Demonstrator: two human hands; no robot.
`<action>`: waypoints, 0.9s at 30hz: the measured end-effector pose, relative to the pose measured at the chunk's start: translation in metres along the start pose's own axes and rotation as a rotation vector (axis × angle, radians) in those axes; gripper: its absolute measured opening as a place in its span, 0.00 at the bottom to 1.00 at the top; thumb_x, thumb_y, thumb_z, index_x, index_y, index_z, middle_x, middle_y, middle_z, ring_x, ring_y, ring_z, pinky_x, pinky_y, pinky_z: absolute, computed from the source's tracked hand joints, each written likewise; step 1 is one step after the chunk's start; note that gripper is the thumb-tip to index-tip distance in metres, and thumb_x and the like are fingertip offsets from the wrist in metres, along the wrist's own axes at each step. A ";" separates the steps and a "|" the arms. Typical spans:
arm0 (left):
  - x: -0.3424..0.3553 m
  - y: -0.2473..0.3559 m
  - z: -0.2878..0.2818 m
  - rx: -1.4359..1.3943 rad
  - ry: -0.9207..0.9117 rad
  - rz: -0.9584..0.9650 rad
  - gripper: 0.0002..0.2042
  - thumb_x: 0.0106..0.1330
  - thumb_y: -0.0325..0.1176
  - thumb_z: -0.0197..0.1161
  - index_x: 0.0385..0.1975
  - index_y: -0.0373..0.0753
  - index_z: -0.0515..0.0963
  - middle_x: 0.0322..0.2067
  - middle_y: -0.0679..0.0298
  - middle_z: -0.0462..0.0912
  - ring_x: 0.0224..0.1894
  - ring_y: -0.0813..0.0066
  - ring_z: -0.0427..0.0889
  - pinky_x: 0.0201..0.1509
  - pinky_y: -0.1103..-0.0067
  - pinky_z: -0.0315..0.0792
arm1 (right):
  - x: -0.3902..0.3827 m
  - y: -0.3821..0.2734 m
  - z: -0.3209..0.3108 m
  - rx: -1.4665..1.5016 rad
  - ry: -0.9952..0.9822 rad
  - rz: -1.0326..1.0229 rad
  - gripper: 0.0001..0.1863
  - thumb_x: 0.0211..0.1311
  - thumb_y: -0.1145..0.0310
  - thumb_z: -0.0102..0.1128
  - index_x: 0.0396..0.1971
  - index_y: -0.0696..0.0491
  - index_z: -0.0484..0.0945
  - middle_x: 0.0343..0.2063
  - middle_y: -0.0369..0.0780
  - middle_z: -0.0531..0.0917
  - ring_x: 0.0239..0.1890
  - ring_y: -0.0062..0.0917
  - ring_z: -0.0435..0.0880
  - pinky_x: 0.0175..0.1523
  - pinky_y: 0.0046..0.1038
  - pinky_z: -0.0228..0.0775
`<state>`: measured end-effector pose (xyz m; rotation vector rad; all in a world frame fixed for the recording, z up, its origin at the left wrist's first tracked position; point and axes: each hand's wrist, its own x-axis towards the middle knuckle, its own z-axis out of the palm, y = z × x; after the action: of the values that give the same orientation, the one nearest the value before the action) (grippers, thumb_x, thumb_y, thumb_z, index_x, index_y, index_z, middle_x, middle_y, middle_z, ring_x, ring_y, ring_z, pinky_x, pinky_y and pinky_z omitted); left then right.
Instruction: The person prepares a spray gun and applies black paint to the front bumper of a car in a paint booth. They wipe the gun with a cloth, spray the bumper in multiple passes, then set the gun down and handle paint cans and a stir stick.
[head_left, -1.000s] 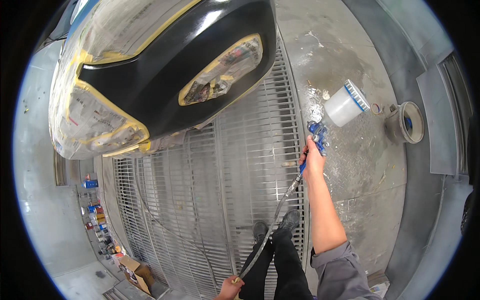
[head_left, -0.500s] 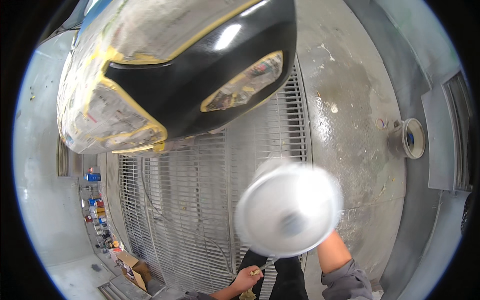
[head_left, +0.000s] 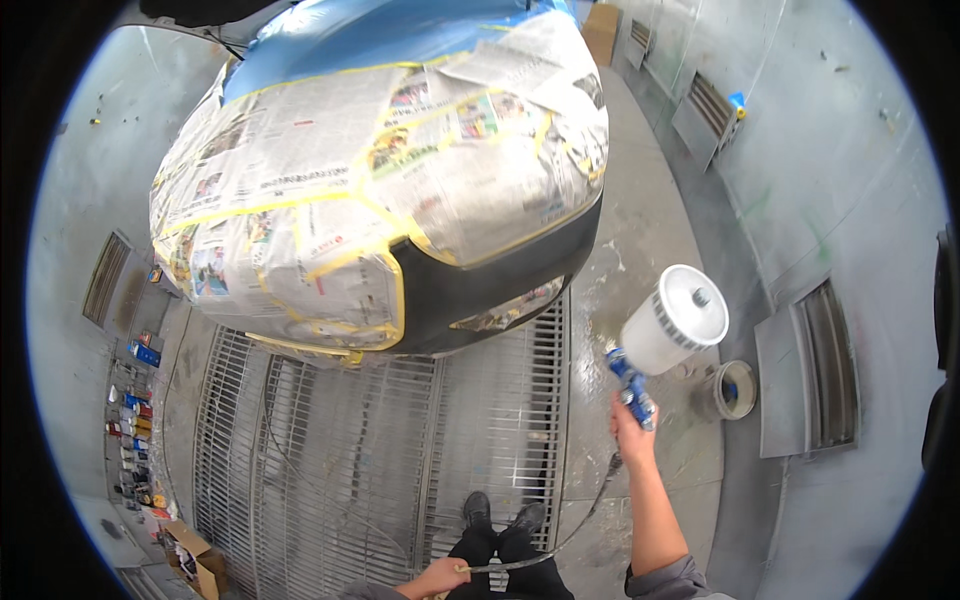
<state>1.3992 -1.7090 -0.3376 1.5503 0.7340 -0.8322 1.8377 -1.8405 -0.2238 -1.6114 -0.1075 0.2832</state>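
My right hand is closed around the handle of a blue spray gun with a white cup and lid on top, held at right of centre. An air hose runs from the gun's base down to my left hand, which is closed on it near the lower edge. Ahead stands a car front end, covered with newspaper, yellow tape and blue plastic sheeting, with a bare dark bumper panel. The gun is to the right of the bumper, not touching it.
A metal grating lies under my feet. A bucket stands on the floor at right. Grey walls with vents enclose the space. Cans and bottles line the left wall near an open cardboard box.
The view has tipped up and shows more of the covered car. The gun and cup swung down close below the camera, then moved forward and up to the right. My left hand has shifted left.
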 end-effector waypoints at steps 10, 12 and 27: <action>-0.026 -0.007 -0.056 0.015 0.113 0.242 0.07 0.59 0.33 0.65 0.29 0.38 0.85 0.22 0.65 0.84 0.25 0.76 0.80 0.32 0.76 0.74 | -0.043 -0.126 0.048 -0.163 -0.227 0.194 0.14 0.62 0.62 0.71 0.23 0.55 0.79 0.18 0.30 0.78 0.21 0.15 0.75 0.27 0.24 0.66; -0.025 0.010 -0.065 0.020 0.115 0.225 0.06 0.59 0.33 0.65 0.29 0.38 0.85 0.22 0.64 0.84 0.26 0.76 0.81 0.33 0.76 0.73 | -0.051 -0.126 0.067 -0.275 -0.278 0.050 0.13 0.62 0.62 0.71 0.26 0.55 0.80 0.18 0.31 0.79 0.22 0.15 0.75 0.28 0.24 0.68; -0.005 0.042 -0.057 -0.085 0.255 0.481 0.14 0.57 0.42 0.66 0.27 0.35 0.82 0.22 0.52 0.81 0.27 0.59 0.82 0.34 0.66 0.72 | 0.018 -0.199 0.074 -0.064 -0.559 0.301 0.14 0.65 0.67 0.69 0.22 0.52 0.75 0.16 0.31 0.74 0.14 0.14 0.68 0.18 0.21 0.56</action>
<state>1.4376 -1.6580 -0.3060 1.6788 0.5323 -0.2479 1.8574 -1.7518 -0.0307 -1.5719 -0.3040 0.9684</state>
